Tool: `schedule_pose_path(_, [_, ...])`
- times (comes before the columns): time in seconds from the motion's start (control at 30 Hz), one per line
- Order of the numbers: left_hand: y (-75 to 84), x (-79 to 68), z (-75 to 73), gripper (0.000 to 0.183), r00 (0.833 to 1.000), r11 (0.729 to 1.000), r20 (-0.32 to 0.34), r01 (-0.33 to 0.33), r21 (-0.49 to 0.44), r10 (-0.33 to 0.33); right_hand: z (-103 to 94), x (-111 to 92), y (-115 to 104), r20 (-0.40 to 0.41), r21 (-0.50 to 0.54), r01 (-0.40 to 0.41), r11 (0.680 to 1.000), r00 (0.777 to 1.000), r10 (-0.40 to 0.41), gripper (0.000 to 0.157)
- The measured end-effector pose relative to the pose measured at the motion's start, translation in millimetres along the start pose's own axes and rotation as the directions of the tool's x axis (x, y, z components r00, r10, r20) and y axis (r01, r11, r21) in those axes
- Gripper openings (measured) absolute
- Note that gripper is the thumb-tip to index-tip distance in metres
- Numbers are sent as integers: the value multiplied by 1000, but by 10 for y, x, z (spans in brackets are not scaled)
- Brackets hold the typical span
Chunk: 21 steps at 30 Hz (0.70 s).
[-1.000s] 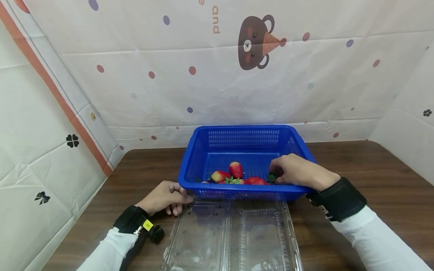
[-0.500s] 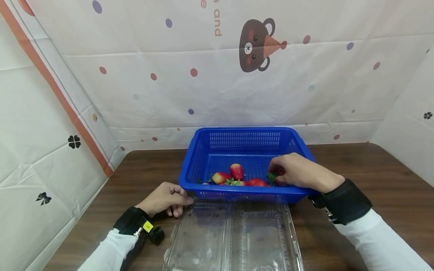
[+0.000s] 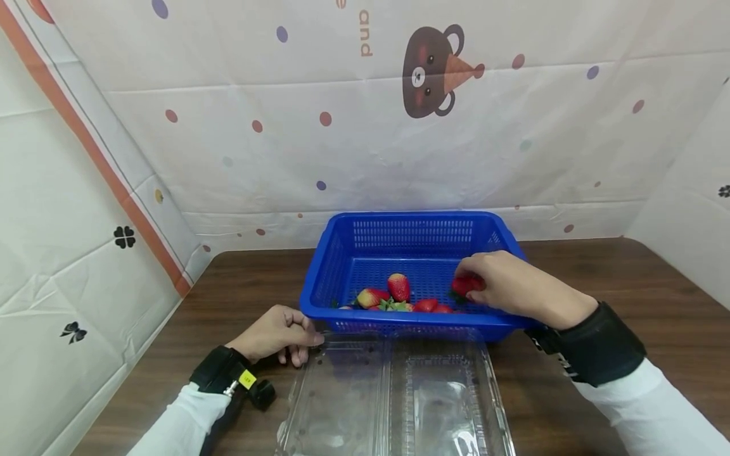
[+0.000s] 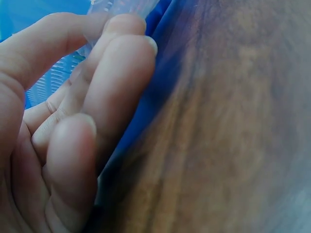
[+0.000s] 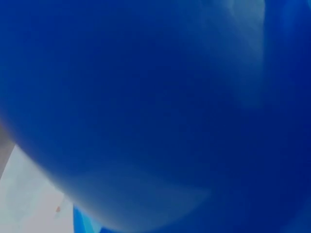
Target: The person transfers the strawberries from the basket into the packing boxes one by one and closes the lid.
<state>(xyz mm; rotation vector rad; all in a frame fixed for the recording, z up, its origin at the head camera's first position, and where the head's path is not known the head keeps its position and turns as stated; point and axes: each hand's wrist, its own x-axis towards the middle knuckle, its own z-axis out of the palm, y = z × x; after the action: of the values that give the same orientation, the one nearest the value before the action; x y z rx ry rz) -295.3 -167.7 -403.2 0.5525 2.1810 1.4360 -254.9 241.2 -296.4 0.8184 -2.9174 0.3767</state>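
A red strawberry with green leaves is held by the fingers of my right hand, inside the front right part of the blue plastic basket. Several other strawberries lie along the basket's front side. My left hand pinches the far left corner of a clear plastic clamshell box that lies unfolded in front of the basket. In the left wrist view, thumb and fingers meet at the clear plastic edge. Blurred blue basket wall fills most of the right wrist view and hides the right hand.
The brown wooden table carries the basket and the box. Behind it hangs a pale printed cloth with a bear figure, and another cloth side stands at the left. The basket's front rim adjoins the box's far edge.
My right hand has lifted the strawberry slightly from the pile, and its red body now shows between the fingers. The right forearm has shifted a little rightward. My left hand stays at the box corner.
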Motion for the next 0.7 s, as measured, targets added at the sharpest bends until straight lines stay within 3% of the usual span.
schedule_pose_path(0.4, [-12, 39, -63, 27, 999, 999, 4, -35, 23, 35, -76, -83, 13, -20, -19, -3, 1000, 1000, 2, 29])
schedule_pose_path(0.7, [-33, 32, -34, 29, 1000, 1000, 1, -9, 6, 9, -2, -117, 96, -30, -27, 12, 1000, 999, -13, 25])
